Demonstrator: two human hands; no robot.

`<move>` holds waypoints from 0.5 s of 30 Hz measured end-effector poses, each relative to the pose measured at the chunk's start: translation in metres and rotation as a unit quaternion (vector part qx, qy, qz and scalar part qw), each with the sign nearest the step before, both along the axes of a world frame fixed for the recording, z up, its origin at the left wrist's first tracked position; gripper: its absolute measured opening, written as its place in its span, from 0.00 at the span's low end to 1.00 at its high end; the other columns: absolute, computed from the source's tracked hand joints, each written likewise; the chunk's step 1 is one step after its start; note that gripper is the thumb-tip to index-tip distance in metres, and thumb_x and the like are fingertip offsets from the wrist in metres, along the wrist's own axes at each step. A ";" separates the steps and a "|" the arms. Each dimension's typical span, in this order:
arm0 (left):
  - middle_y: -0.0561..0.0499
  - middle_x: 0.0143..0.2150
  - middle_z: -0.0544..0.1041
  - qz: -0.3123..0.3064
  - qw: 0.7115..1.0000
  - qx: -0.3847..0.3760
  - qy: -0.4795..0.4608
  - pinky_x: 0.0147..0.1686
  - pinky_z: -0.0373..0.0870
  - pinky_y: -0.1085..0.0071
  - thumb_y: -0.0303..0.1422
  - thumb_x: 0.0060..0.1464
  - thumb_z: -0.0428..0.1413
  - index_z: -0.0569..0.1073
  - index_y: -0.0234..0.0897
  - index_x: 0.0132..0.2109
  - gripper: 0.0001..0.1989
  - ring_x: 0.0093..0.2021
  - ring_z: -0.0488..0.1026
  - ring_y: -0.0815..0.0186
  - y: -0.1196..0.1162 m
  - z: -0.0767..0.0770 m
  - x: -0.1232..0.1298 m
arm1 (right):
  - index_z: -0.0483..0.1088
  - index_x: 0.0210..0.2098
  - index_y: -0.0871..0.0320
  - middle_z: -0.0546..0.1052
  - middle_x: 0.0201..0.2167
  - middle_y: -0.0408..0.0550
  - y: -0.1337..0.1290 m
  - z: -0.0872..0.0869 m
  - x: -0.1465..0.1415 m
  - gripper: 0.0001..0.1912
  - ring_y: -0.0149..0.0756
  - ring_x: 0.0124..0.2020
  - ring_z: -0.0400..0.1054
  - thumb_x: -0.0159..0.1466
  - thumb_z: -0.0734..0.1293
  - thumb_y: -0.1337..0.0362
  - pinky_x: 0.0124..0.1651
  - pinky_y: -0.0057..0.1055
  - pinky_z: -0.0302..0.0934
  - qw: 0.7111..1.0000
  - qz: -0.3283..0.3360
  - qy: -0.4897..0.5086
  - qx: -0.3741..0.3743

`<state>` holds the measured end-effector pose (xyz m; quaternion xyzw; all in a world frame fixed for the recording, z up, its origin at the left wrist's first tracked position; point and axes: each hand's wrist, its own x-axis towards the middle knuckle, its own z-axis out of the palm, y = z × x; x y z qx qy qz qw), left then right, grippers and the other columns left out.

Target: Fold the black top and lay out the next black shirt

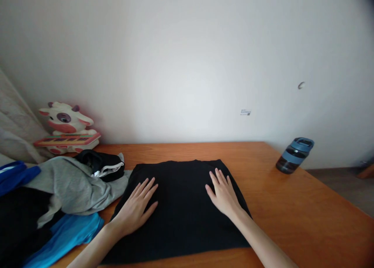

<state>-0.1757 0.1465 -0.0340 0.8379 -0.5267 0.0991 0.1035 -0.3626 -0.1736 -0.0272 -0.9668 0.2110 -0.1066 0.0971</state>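
A folded black garment lies flat on the wooden table in front of me. My left hand rests palm down on its left part, fingers spread. My right hand presses flat on its right part, fingers apart and pointing away from me. Neither hand grips the cloth.
A heap of clothes sits at the left: a grey garment, a black and white piece, blue fabric. A cow-shaped toy stands against the wall. A blue bottle stands at the table's far right edge.
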 end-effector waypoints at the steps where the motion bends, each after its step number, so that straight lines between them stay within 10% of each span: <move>1: 0.48 0.75 0.55 -0.041 0.999 0.013 -0.008 0.69 0.57 0.47 0.46 0.66 0.50 0.56 0.50 0.73 0.31 0.73 0.55 0.51 0.010 0.003 -0.013 | 0.57 0.71 0.61 0.51 0.74 0.59 0.011 0.003 -0.009 0.37 0.53 0.75 0.41 0.73 0.50 0.44 0.73 0.57 0.38 1.000 0.025 -0.004 0.003; 7: 0.54 0.74 0.56 -0.052 0.996 0.031 -0.070 0.65 0.64 0.51 0.51 0.64 0.52 0.47 0.57 0.74 0.37 0.71 0.60 0.51 0.038 -0.002 -0.048 | 0.53 0.73 0.47 0.47 0.75 0.49 0.067 0.006 -0.041 0.36 0.57 0.75 0.38 0.72 0.49 0.39 0.73 0.63 0.34 0.994 0.051 0.043 0.086; 15: 0.51 0.74 0.55 -0.110 0.988 0.058 -0.087 0.65 0.65 0.52 0.52 0.64 0.52 0.46 0.55 0.74 0.38 0.71 0.60 0.51 -0.010 0.001 -0.034 | 0.51 0.73 0.47 0.43 0.75 0.48 0.038 0.007 -0.057 0.38 0.57 0.75 0.35 0.71 0.48 0.36 0.73 0.63 0.33 0.992 -0.001 0.058 0.112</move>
